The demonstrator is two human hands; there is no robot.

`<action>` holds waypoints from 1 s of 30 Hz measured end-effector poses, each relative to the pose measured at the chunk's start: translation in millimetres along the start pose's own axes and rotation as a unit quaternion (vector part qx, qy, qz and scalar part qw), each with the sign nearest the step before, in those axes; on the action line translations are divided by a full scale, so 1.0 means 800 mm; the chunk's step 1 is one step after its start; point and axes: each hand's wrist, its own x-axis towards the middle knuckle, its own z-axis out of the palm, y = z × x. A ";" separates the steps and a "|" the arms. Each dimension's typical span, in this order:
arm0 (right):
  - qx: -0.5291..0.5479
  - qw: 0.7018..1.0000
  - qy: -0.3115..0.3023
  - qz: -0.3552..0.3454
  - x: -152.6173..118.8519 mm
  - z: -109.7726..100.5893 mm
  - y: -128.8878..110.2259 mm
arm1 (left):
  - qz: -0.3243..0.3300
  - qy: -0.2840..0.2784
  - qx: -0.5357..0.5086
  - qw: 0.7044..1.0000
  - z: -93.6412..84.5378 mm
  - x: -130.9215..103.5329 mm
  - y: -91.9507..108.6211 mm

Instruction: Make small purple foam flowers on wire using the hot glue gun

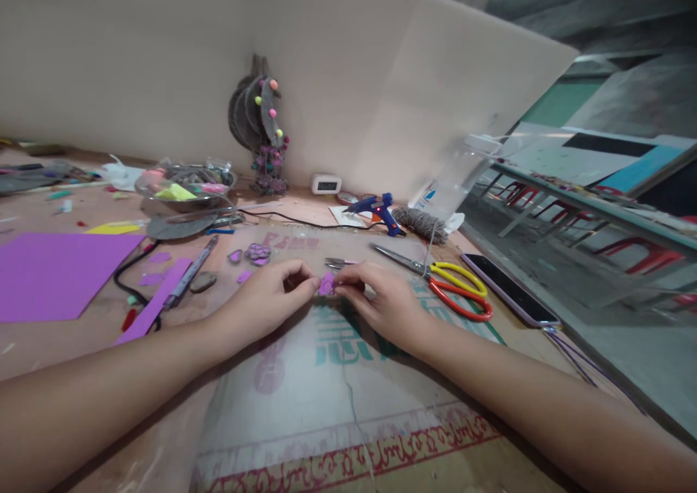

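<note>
Between the fingertips of both hands is a small purple foam piece (327,284) with a darker outline on it. My left hand (286,290) pinches its left edge with thumb and forefinger. On the opposite edge, the fingers of my right hand (381,297) are closed too. Just behind the piece lie small snips (338,262), partly covered by my right hand. Left of them, a purple flower shape with grey edging (258,253) and a smaller petal-like piece (235,256) rest on the printed plastic sheet (348,377), close to a purple scrap (244,276).
Scissors with yellow and orange handles (435,275) and a phone (509,290) lie at right. A blue glue gun (378,211) and grey yarn (422,224) stand behind. To the left are a purple sheet (59,275), a pen (190,271) and a filled bowl (185,197).
</note>
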 end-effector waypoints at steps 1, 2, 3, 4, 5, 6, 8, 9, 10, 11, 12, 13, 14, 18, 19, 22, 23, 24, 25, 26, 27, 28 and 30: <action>0.008 1.000 0.003 0.016 0.000 0.000 -0.001 | 0.001 -0.003 0.000 1.000 0.000 0.000 0.001; 0.021 0.999 0.005 0.034 0.000 0.000 -0.002 | 0.003 -0.004 -0.002 1.000 0.000 -0.001 0.001; 0.040 0.998 0.004 0.055 0.000 0.000 -0.003 | 0.005 -0.004 -0.005 1.000 0.000 -0.001 0.001; 0.067 0.995 0.000 0.076 0.000 0.000 -0.003 | 0.007 -0.004 -0.011 1.000 0.000 -0.002 0.001; 0.099 0.990 -0.008 0.098 0.001 0.000 -0.003 | 0.009 -0.004 -0.017 1.000 0.000 -0.002 0.002; 0.135 0.983 -0.020 0.120 0.003 0.000 -0.003 | 0.010 -0.005 -0.023 1.000 0.000 -0.002 0.002; 0.202 0.964 -0.047 0.165 0.006 0.001 -0.002 | 0.011 -0.006 -0.028 1.000 0.000 -0.002 0.001; 0.229 0.954 -0.059 0.184 0.007 0.001 -0.002 | 0.011 -0.008 -0.027 1.000 -0.001 -0.002 0.001; 0.250 0.945 -0.069 0.200 0.008 0.001 -0.002 | 0.011 -0.009 -0.023 1.000 -0.001 -0.002 0.001; 0.267 0.937 -0.076 0.214 0.009 0.001 -0.002 | 0.011 -0.009 -0.018 1.000 -0.001 -0.002 0.001; 0.281 0.929 -0.081 0.227 0.010 0.001 -0.002 | 0.013 -0.007 -0.013 1.000 -0.001 -0.002 0.000; 0.295 0.921 -0.084 0.239 0.011 0.001 -0.002 | 0.014 -0.003 -0.012 1.000 -0.001 -0.002 0.000; 0.308 0.914 -0.086 0.251 0.011 0.001 -0.003 | 0.016 0.001 -0.019 1.000 0.000 -0.002 0.000; 0.344 0.888 -0.093 0.290 0.009 -0.001 -0.003 | 0.013 -0.001 -0.090 0.996 0.004 -0.004 -0.001; 0.349 0.885 -0.094 0.294 0.009 -0.001 -0.003 | 0.011 -0.002 -0.098 0.995 0.005 -0.005 0.000; 0.362 0.880 -0.086 0.295 0.007 0.000 -0.003 | 0.007 0.002 -0.076 0.997 0.006 -0.005 0.002; 0.364 0.880 -0.082 0.294 0.007 0.001 -0.003 | 0.004 0.002 -0.059 0.998 0.005 -0.004 0.003; 0.364 0.881 -0.079 0.292 0.007 0.002 -0.003 | 0.002 -0.001 -0.040 0.999 0.005 -0.004 0.004; 0.364 0.881 -0.078 0.291 0.006 0.003 -0.002 | 0.000 -0.006 -0.020 1.000 0.004 -0.004 0.004; 0.364 0.882 -0.077 0.290 0.006 0.004 -0.002 | -0.001 -0.010 -0.003 1.000 0.004 -0.004 0.005; 0.363 0.882 -0.077 0.290 0.006 0.004 -0.003 | -0.001 -0.015 0.008 1.000 0.004 -0.004 0.005; 0.363 0.882 -0.079 0.291 0.006 0.004 -0.003 | 0.000 -0.018 0.013 1.000 0.004 -0.004 0.005; 0.361 0.882 -0.079 0.293 0.006 0.005 -0.003 | 0.003 -0.019 0.015 1.000 0.003 -0.004 0.004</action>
